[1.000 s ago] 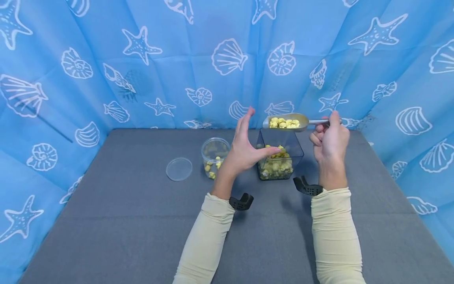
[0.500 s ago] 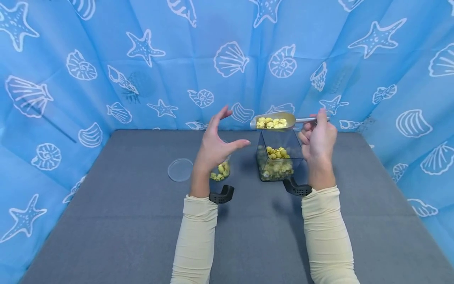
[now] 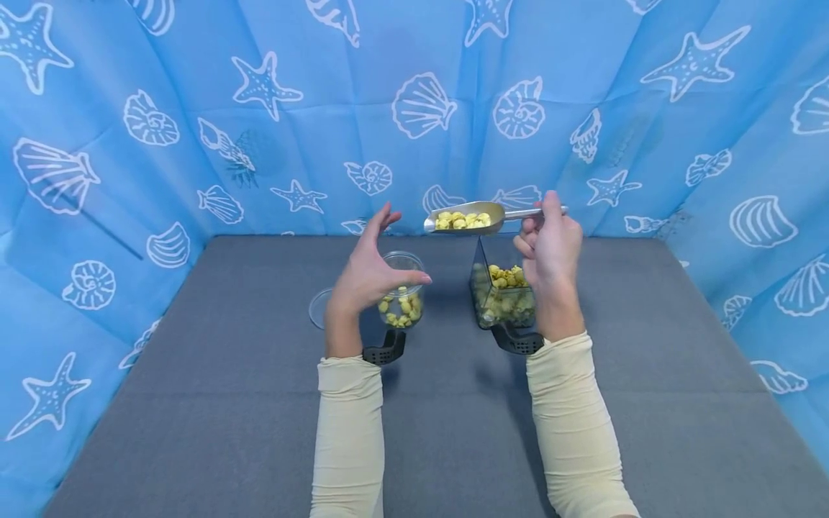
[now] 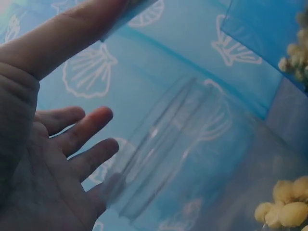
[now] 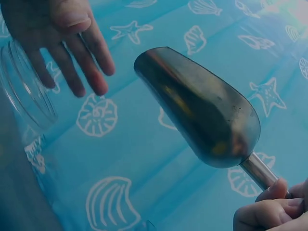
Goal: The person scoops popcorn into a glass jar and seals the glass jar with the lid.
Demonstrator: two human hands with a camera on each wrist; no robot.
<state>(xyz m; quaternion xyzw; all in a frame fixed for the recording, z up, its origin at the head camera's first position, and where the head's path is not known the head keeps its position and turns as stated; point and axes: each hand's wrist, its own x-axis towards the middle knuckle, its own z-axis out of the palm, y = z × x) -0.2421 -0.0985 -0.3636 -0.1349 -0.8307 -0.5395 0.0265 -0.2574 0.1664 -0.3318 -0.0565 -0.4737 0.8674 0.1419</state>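
My right hand (image 3: 552,248) grips the handle of a metal scoop (image 3: 495,216), which it holds level above the table; the right wrist view shows the scoop's underside (image 5: 207,110). Yellow popcorn (image 3: 461,221) lies in the scoop's bowl. My left hand (image 3: 369,277), fingers spread and thumb stretched out, is beside the rim of a round clear jar (image 3: 403,260). Some popcorn (image 4: 286,204) lies low in the jar. Whether the left hand touches the jar cannot be told. Under the right hand stands a square dark-tinted clear container (image 3: 482,298) partly filled with popcorn.
A round clear lid (image 3: 317,308) lies on the grey tabletop (image 3: 246,403) left of the jar, partly hidden by the left hand. Behind the table hangs a blue curtain (image 3: 311,93) with white shell and starfish prints.
Both hands have moved left. The left hand went from the square container to the round jar. The right hand carried the popcorn-filled scoop from above the square container towards the jar.
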